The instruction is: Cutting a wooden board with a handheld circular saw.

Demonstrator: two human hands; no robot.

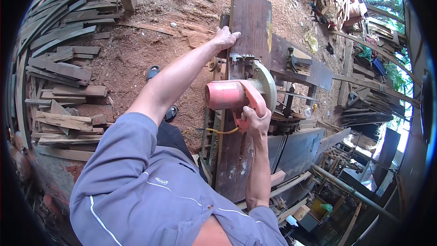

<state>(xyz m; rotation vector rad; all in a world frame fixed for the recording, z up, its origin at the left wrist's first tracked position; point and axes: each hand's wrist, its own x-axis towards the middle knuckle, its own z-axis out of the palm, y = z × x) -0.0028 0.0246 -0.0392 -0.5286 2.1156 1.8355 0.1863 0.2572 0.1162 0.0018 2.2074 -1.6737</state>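
Observation:
A red-bodied circular saw [226,94] with a pale rounded blade guard rests on a long dark wooden plank [250,20]. My right hand [257,122] is wrapped round the saw's rear handle. Ahead of the saw, my left hand [226,39] grips the plank's left edge, with fingers bent over its top. A yellow cord [224,130] comes out at the base of the handle. The saw's blade is hidden beneath its guard and base. Near my body the plank runs on below my right forearm.
Wood offcuts [63,68] are stacked along the left. Sawdust-covered ground [150,45] spreads around the bench. To the right stand a dark machine table [298,152] and a clamp-like metal fitting [293,61]. More boards and tools [334,173] lie at the lower right.

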